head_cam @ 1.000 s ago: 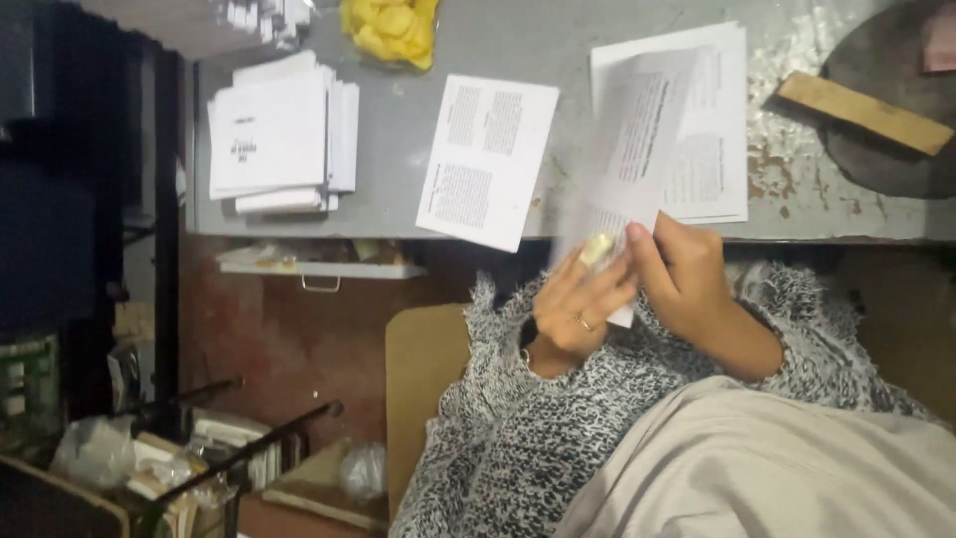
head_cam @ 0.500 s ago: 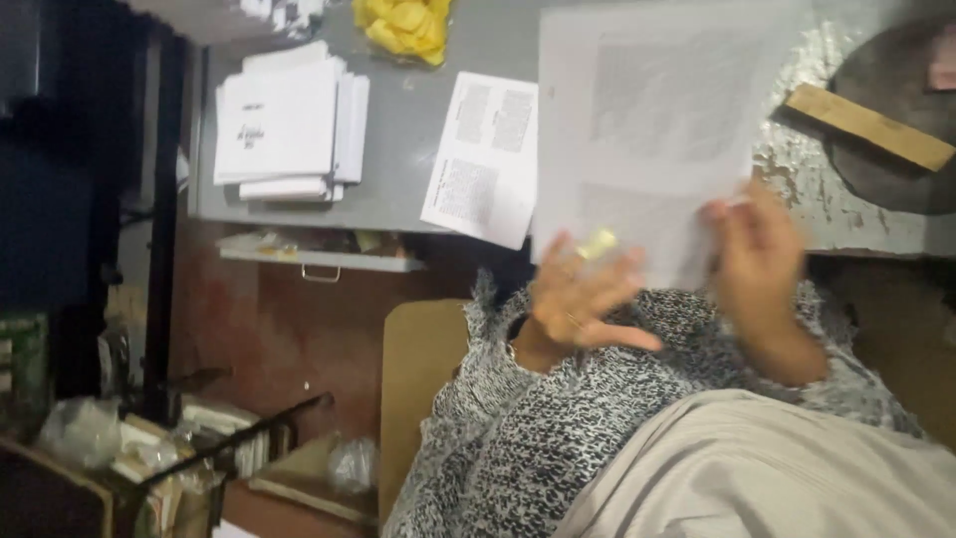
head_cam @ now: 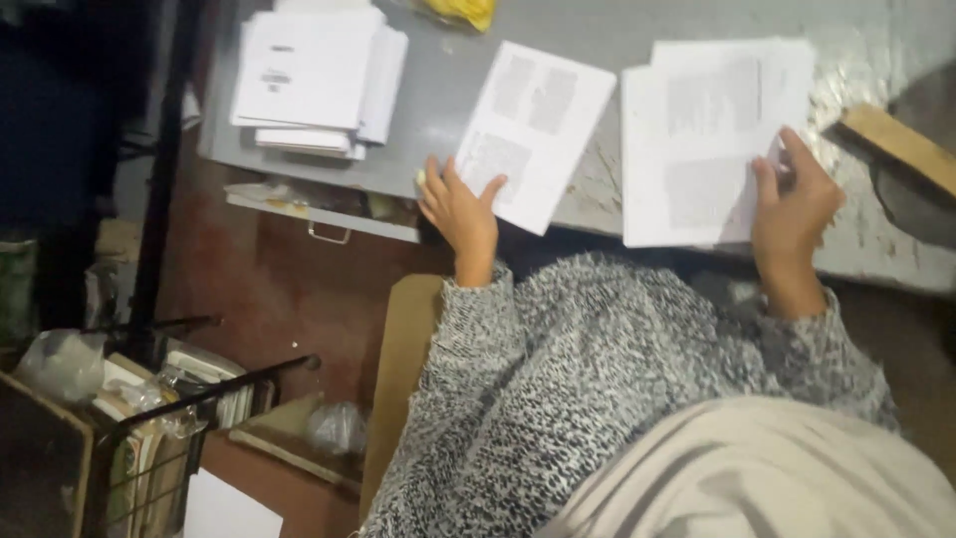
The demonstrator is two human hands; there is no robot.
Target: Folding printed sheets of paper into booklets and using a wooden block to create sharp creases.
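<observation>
On papers (head_cam: 697,139), apparently both hands.

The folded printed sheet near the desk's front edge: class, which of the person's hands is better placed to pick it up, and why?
Left. The left hand already rests on the folded printed sheet, fingers at its lower corner. The right hand is occupied farther along, on the stack of printed pages.

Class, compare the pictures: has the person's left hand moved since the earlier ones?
Yes. The left hand has gone left, away from the right hand, onto the single printed sheet on the grey table.
</observation>
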